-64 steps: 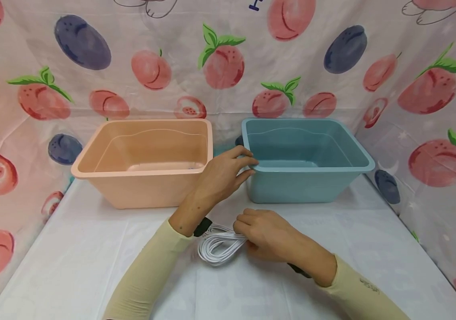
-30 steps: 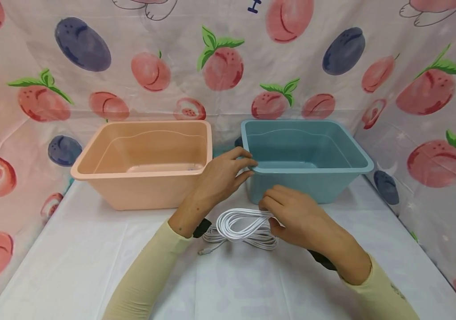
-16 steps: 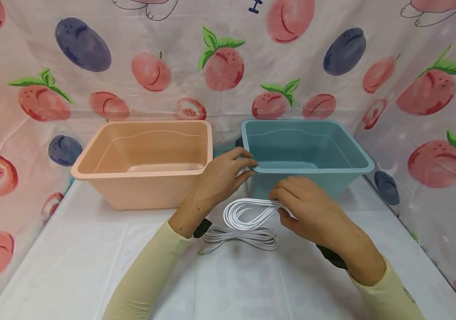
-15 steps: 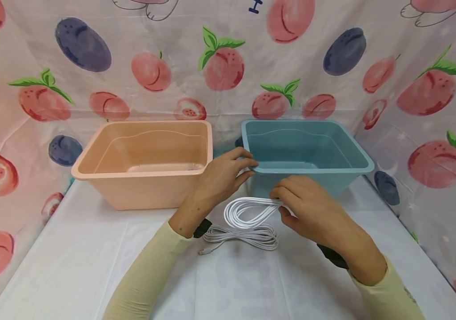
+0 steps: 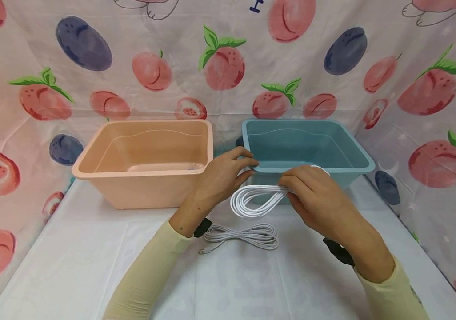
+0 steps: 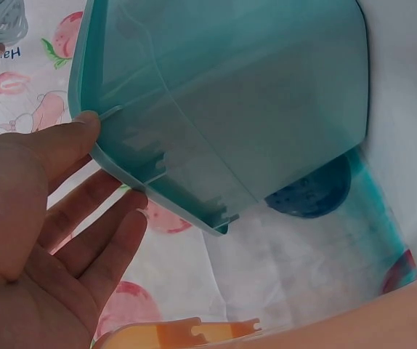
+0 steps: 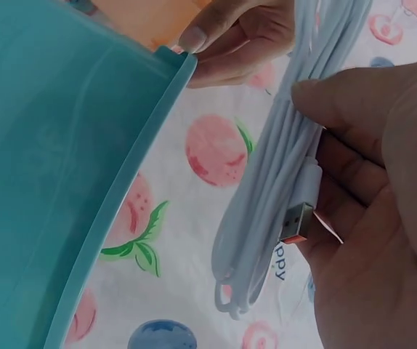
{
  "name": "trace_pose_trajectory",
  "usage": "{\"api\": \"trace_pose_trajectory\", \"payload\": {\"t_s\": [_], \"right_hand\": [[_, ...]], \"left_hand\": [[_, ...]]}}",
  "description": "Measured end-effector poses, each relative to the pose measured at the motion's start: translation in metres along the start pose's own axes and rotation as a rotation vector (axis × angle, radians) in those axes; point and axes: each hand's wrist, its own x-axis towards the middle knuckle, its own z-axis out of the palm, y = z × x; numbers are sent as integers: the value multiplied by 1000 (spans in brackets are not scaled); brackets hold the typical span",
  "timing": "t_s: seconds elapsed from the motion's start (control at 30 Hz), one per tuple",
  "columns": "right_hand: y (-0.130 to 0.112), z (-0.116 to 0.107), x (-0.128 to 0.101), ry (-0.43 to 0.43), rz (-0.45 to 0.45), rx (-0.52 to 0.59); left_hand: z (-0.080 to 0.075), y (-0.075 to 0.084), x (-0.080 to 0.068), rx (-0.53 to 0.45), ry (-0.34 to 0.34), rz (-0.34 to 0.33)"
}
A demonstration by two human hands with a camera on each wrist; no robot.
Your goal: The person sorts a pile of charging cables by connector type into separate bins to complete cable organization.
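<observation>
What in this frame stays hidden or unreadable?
- Head view: the right hand covers the far end of the held white cable.
- Head view: the second cable has a plug too small to identify.
- Head view: the blue bin has its near floor hidden by its front wall.
- Left wrist view: the left hand is cut off by the frame edge.

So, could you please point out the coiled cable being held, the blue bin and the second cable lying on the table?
held white cable point(image 5: 252, 201), head view, on its hanging loops.
blue bin point(image 5: 356, 151), head view, on its right rim.
second white cable point(image 5: 248, 234), head view, on the middle of the coil.
</observation>
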Motion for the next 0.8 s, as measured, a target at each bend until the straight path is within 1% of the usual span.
{"api": "trace_pose_trajectory", "payload": {"t_s": [0.17,0.4,0.57,0.8], "right_hand": [[4,-1,0,37,23,9],[11,-2,-2,71,62,-15],[17,-1,-1,139,69,-19],[29,4,-2,240,75,-38]], "left_hand": [[-1,0,1,0,-8,-5],[-1,1,1,18,-16,-13],[-2,1,2,32,-32,-18],[-1,1,0,3,-27,-40]]}}
